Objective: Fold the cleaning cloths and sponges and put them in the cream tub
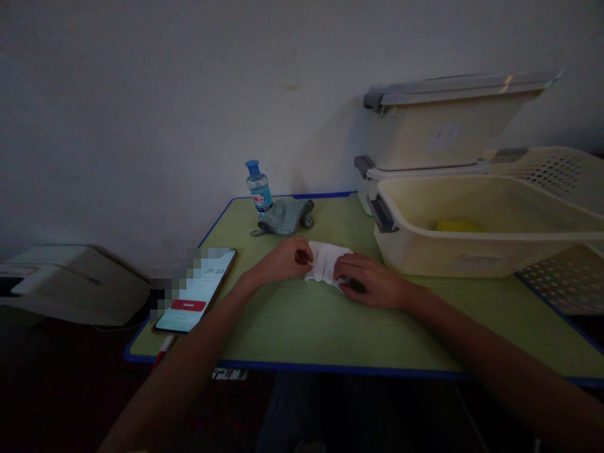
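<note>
A small white cloth lies creased on the green tabletop, between my two hands. My left hand pinches its left edge, with the thumb and fingers pressed together. At the right end, the curled fingers of my right hand grip the cloth and cover part of it. Whether it is folded in layers I cannot tell. Just behind the cloth sits a crumpled grey-green textured cloth, beside a clear bottle with a blue cap and blue liquid.
On the table's left side lies a phone with a lit screen and a cable. To the right stands a cream bin with something yellow inside. Lidded boxes are stacked behind it, near the wall. A blue edge borders the table.
</note>
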A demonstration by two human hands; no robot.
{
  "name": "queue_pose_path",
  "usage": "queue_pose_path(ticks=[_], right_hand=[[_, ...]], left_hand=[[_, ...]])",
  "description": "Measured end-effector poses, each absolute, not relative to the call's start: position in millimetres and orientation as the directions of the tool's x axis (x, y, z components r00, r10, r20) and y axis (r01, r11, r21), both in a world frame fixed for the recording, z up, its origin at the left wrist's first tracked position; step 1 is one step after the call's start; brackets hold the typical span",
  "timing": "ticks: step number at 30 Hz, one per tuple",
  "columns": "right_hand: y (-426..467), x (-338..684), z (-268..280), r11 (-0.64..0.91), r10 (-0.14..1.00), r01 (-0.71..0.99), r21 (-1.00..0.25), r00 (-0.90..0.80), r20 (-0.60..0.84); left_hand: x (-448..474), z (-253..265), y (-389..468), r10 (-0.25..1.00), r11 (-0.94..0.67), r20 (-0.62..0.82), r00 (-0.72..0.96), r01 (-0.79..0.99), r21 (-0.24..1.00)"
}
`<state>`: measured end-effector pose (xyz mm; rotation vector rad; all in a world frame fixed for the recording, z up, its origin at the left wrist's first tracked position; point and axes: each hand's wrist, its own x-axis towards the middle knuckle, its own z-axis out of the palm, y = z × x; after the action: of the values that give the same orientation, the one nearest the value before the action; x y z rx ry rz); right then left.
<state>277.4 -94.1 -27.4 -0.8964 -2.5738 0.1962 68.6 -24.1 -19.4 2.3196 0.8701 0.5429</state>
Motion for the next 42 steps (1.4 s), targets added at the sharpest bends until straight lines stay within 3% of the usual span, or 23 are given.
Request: queue_pose_path(ticks=[10, 15, 18, 26, 33, 42], right_hand=[[-93.6, 277.7, -28.2, 0.786, 0.618, 0.559, -0.263, -0.714, 0.328], [-94.4, 277.0, -25.8, 0.783, 0.622, 0.561, -0.269, -0.712, 0.326], [-94.6, 277.0, -25.3, 0.778, 0.628, 0.565, -0.275, -0.709, 0.320], [-93.9, 277.2, -26.5, 0.783, 0.622, 0.565, -0.260, -0.713, 0.325], [-94.3, 277.9, -27.8, 0.771, 0.636, 0.574, -0.274, -0.699, 0.325], [-95.2, 276.7, -27.3, 0.782, 0.623, 0.553, -0.288, -0.702, 0.345]], left_hand=[[68.1, -19.5, -21.6, 0.640, -0.651, 0.222, 0.736, 0.367, 0.664], [69.2, -20.3, -22.9, 0.629, -0.651, 0.172, 0.758, 0.393, 0.649], [69.4, -21.4, -23.6, 0.643, -0.662, 0.149, 0.752, 0.446, 0.602], [70.2, -19.3, -27.1, 0.563, -0.809, 0.199, 0.802, 0.484, 0.333], [64.0, -15.0, -22.9, 0.557, -0.811, 0.240, 0.795, 0.456, 0.367], [65.1, -15.0, -26.1, 0.524, -0.836, 0.206, 0.826, 0.454, 0.307]])
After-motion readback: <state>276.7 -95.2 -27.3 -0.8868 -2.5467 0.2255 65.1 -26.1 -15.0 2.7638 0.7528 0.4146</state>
